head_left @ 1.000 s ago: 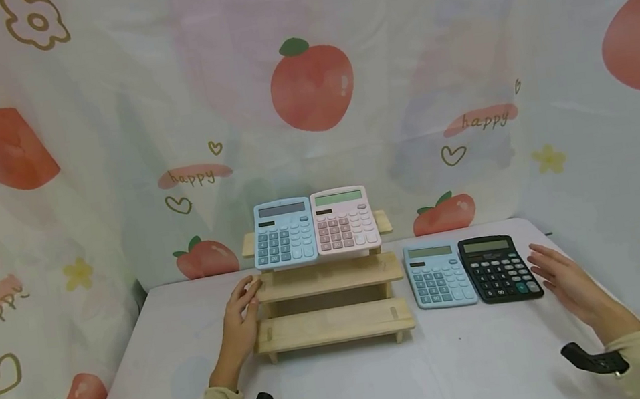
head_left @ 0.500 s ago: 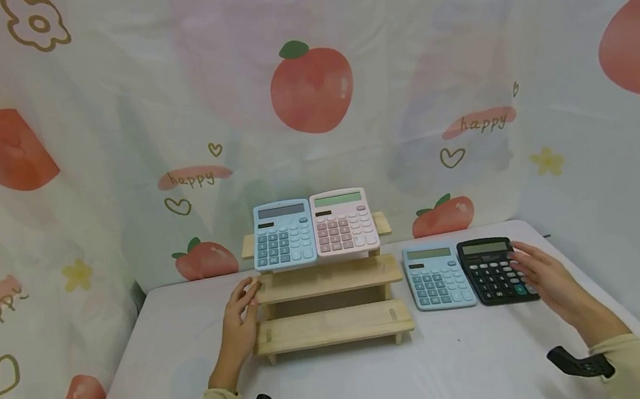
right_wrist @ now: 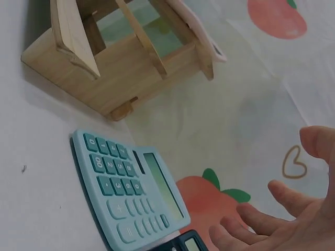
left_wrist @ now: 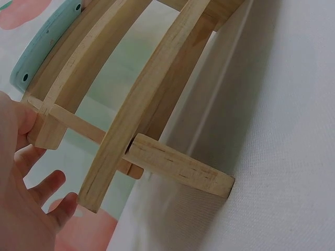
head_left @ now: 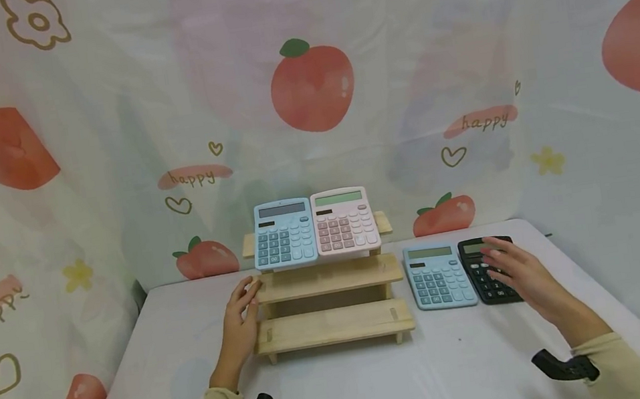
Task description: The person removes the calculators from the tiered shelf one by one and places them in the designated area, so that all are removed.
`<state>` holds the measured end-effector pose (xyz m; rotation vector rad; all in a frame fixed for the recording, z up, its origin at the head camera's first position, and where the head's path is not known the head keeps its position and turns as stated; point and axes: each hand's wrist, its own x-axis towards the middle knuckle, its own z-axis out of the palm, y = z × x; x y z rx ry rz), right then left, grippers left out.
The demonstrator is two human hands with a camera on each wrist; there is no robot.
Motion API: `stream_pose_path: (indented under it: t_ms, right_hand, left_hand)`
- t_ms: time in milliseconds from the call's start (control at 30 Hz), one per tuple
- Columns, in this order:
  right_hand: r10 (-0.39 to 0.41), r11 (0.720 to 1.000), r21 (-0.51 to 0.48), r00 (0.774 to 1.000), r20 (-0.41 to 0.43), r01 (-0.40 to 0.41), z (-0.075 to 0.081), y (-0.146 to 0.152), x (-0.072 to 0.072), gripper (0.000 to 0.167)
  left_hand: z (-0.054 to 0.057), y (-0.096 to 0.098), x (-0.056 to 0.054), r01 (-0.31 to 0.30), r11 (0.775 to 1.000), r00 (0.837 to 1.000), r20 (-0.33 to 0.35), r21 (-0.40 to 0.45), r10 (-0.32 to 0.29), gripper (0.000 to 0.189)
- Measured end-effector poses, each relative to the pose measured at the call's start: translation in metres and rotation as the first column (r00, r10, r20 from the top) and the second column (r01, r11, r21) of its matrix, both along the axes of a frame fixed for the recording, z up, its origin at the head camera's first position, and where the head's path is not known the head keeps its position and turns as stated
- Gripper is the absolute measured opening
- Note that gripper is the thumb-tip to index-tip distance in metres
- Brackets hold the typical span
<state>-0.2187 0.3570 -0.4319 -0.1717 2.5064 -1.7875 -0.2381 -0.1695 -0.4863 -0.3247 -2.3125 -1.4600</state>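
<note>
A three-step wooden display rack (head_left: 337, 327) stands mid-table. My left hand (head_left: 241, 324) is at its left end; in the left wrist view the thumb and forefinger pinch the end of a shelf board (left_wrist: 49, 128), the other fingers spread loosely. On the top step lean a blue calculator (head_left: 283, 231) and a pink calculator (head_left: 345, 220), side by side. To the right of the rack a second blue calculator (head_left: 441, 278) lies beside a black calculator (head_left: 478, 276). My right hand (head_left: 527, 280) hovers over the black one, fingers spread and holding nothing, hiding its right part.
The two lower steps bear nothing. A white cloth covers the table (head_left: 369, 388), and a fruit-printed curtain (head_left: 378, 84) hangs behind and at both sides. Each wrist carries a black strap mount (head_left: 565, 366).
My right hand has moved left from beside the black calculator to above it, covering part of its screen and keys. The left hand and the rack stay put.
</note>
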Motion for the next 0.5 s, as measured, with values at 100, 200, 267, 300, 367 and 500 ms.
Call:
stream_pose_path:
  t_ms: [100,200,267,300,367,500]
  right_hand:
    - [0.018,1.000,-0.008,1.000,-0.003,-0.018,0.003,-0.011,0.000,0.071]
    - [0.025,1.000,-0.005,1.000,0.000,-0.025,0.006,-0.021,0.000,0.070]
    - [0.038,0.999,-0.004,0.999,-0.003,-0.038,0.008,-0.028,0.000,0.070]
    - [0.048,0.999,-0.004,0.999,-0.005,-0.048,0.009,-0.031,0.000,0.069]
    - [0.074,0.997,-0.006,0.997,-0.021,-0.074,0.010,-0.036,0.000,0.067]
    - [0.117,0.993,-0.024,0.992,-0.050,-0.118,0.013,-0.047,0.000,0.063]
  left_hand:
    - [0.001,0.001,0.000,-0.005,1.000,1.000,-0.006,-0.008,0.005,0.037]
    - [0.000,0.001,-0.001,-0.008,1.000,1.000,-0.013,-0.013,0.008,0.037]
    - [0.000,0.001,-0.002,-0.008,1.000,1.000,-0.015,-0.012,0.008,0.037]
    - [-0.001,0.000,-0.002,-0.007,1.000,1.000,-0.015,-0.010,0.007,0.037]
    - [-0.001,0.000,-0.002,-0.006,1.000,1.000,-0.013,-0.010,0.006,0.037]
    - [0.000,0.000,-0.001,-0.011,1.000,1.000,-0.007,-0.012,0.011,0.037]
